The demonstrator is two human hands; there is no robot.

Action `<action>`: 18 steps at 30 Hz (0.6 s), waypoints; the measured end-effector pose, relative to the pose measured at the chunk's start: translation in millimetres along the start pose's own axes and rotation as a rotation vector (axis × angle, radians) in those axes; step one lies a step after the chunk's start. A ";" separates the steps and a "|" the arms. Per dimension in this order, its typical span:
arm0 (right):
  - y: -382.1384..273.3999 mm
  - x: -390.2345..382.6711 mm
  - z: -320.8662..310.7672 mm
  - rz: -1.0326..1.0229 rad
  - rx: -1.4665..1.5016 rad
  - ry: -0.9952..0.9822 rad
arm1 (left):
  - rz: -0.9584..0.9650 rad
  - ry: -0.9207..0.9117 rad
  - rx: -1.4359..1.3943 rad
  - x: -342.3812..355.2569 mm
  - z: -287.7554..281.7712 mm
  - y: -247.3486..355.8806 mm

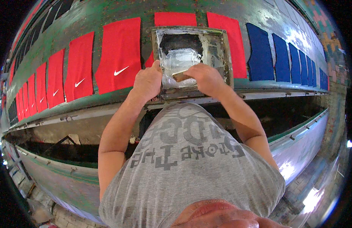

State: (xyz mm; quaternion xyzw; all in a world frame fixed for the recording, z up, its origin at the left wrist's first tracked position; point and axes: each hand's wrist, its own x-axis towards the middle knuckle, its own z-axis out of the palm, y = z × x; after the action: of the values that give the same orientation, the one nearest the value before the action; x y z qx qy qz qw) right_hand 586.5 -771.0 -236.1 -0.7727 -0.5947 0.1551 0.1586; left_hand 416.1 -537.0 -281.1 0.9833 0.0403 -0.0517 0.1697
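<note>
Screen frame [228, 57], one: beneath right hand [206, 78]; left hand [148, 80] clasping its left edge. Squeegee [179, 77], one: gripped in right hand. Red panels [119, 49]: left of left hand. Blue panels [260, 53]: right of right hand.

The green table [107, 12] bears red cloths [118, 49] and blue cloths [260, 53].

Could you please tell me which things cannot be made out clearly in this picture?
All in the head view:
- Red cloth piece at the frame: mostly covered by the frame.
- Flat tool: its gripped part is hidden by the right hand.
- Left hand: its back hides how the folded fingers meet the frame.
- Farthest blue pieces, at right: too small and bunched to count.
</note>
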 end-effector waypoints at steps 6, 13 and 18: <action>28.9 48.8 -9.6 0.090 -0.062 0.110 | -0.014 -0.016 -0.023 -2.3 -6.4 2.3; 17.1 28.3 8.1 0.020 -0.049 0.094 | -0.045 -0.039 -0.031 -2.5 -7.0 2.3; -13.1 -11.1 16.3 -0.022 -0.109 0.080 | -0.069 -0.095 -0.043 -0.3 -10.7 3.1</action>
State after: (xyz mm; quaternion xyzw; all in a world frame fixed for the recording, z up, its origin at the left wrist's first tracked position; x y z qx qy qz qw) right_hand 565.4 -777.6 -244.6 -0.7792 -0.6039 0.0899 0.1417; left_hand 417.1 -536.3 -270.0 0.9739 0.0671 -0.1032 0.1905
